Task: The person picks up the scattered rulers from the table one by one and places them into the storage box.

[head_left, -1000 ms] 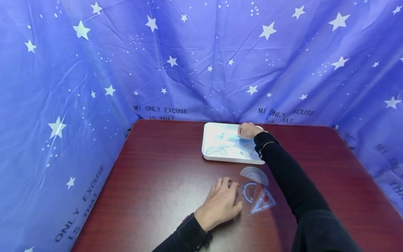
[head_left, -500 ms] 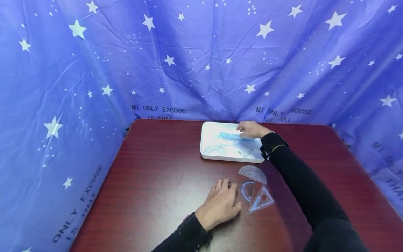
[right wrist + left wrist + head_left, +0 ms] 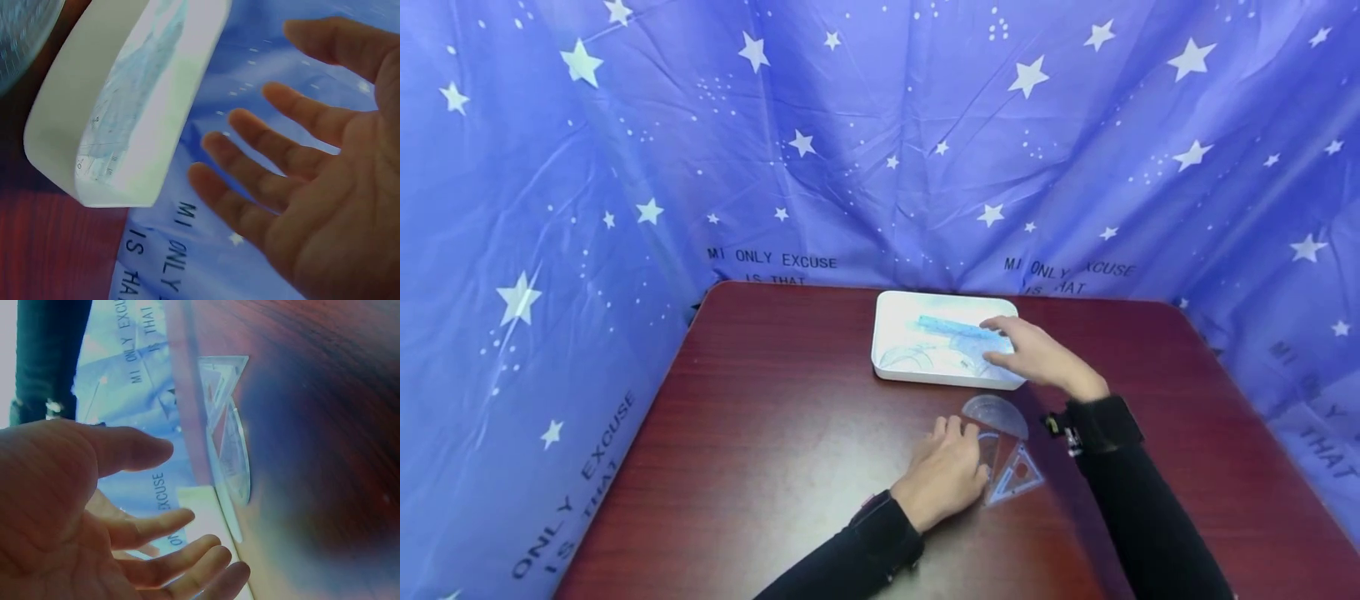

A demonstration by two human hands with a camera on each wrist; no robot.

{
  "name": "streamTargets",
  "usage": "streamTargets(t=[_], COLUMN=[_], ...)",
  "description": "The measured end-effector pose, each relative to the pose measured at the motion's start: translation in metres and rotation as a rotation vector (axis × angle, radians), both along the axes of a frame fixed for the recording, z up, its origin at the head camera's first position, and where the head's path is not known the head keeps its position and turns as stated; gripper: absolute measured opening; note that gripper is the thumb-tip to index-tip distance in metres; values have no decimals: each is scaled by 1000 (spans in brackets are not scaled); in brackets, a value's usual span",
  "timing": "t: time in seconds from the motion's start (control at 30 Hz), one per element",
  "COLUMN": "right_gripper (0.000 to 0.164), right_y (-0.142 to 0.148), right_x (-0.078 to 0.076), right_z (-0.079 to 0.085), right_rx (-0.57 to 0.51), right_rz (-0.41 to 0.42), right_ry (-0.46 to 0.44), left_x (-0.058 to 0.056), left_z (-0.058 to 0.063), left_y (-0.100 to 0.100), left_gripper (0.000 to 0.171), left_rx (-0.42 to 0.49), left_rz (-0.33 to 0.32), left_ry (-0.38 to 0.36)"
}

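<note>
My left hand (image 3: 942, 473) hovers low at the table, fingers loosely bent, beside a group of clear drawing tools. Closest to it is a protractor with blue markings (image 3: 989, 452), partly covered by the fingers in the head view. A triangular set square (image 3: 1019, 478) lies to its right, and a clear protractor (image 3: 995, 415) behind. In the left wrist view the thumb and fingers (image 3: 169, 556) are spread with nothing between them. My right hand (image 3: 1043, 357), spread and holding nothing, is over the right edge of a white tray (image 3: 940, 379). Inside lies a blue ruler (image 3: 953, 326).
Further transparent pieces with curved outlines lie in the tray, their exact kinds hard to make out. The dark red wooden table (image 3: 760, 400) ends at a blue curtain with stars (image 3: 850, 167) behind and at the sides.
My right hand has drawn back from the ruler toward the tray's right front, its fingers spreading. My left hand has shifted right, over part of the blue-marked protractor.
</note>
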State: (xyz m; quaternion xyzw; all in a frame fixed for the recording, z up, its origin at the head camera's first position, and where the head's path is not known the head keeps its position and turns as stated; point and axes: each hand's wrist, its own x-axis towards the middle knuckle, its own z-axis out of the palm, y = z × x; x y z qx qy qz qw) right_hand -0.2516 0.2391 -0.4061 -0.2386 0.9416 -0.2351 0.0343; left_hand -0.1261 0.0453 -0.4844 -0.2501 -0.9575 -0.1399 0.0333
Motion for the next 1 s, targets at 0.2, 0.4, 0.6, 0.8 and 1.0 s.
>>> streamTargets(t=[0.2,0.4,0.6,0.8,1.0], right_gripper=[56,55,54,54,51], right_y=[14,21,23,23,21], right_x=[51,89,116,133,143], right_z=[-5,-7,-12,-20,-31], right_rx=[-69,-95,-125,-143,-132], right_rz=[-62,-92,-124,-156,-175], right_ry=[36,44,47,46,97], left_x=[-1,1,1,-9,-16], left_z=[-5,-10,-17,-14,-14], left_y=[19,34,37,27,13], left_gripper=[48,52,54,48,59], left_rx=[-15,-36,-114,-49,23], left_rz=[67,194,263,243,204], left_ry=[59,102,149,-39,-95])
